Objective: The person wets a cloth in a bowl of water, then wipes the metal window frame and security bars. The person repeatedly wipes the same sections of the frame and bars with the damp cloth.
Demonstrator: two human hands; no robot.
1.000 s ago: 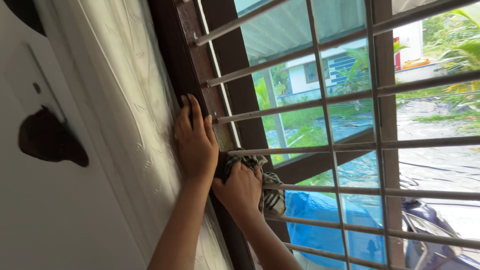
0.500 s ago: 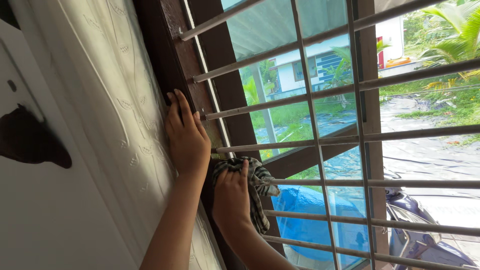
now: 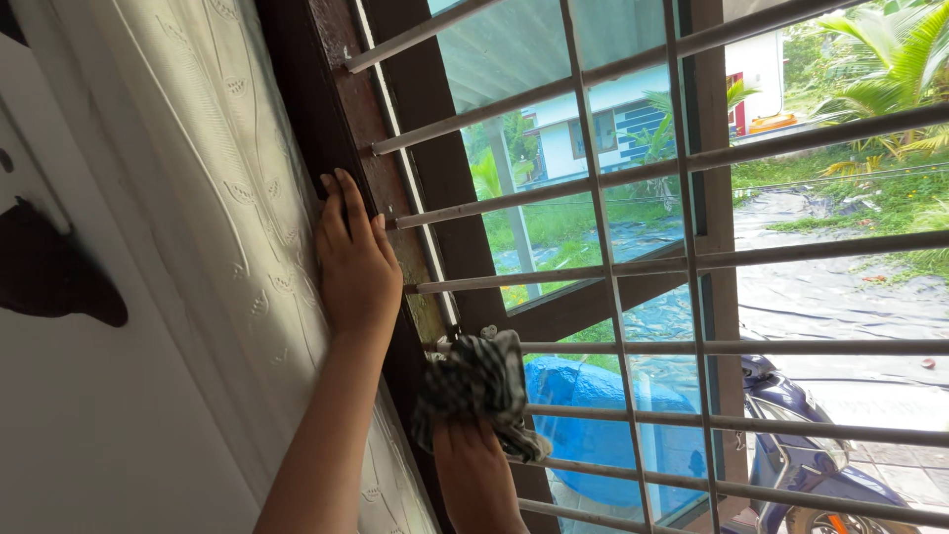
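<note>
1. Fingers of the left hand (image 3: pixel 354 265) are laid flat and close together against the dark wooden window frame (image 3: pixel 341 99), nothing being gripped between them.
2. Fingers of the right hand (image 3: pixel 473 453) are hidden under a black-and-white checked cloth (image 3: pixel 474 388); they appear to be bunched into it, though their exact closure cannot be told.
3. The cloth is pressed against the inner edge of the frame, just beside the pale metal grille bars (image 3: pixel 613 267) and below the left hand.
4. Worn, discoloured patches are seen on the frame above the cloth, near the left hand; whether that stretch has been wiped cannot be judged from its look alone.
5. The lower run of the frame, beneath the cloth, is cut off by the picture's edge, so how much is left cannot be stated.
6. No container is seen indoors; no bucket, bowl or bottle is in view.
7. Outside, behind the bars, a blue tarpaulin-covered shape (image 3: pixel 593 415) and a parked scooter (image 3: pixel 820 465) are visible, with a white-and-blue house (image 3: pixel 603 124) beyond wet ground.
8. An embossed white curtain (image 3: pixel 227 178) is hung to the left of the frame.
</note>
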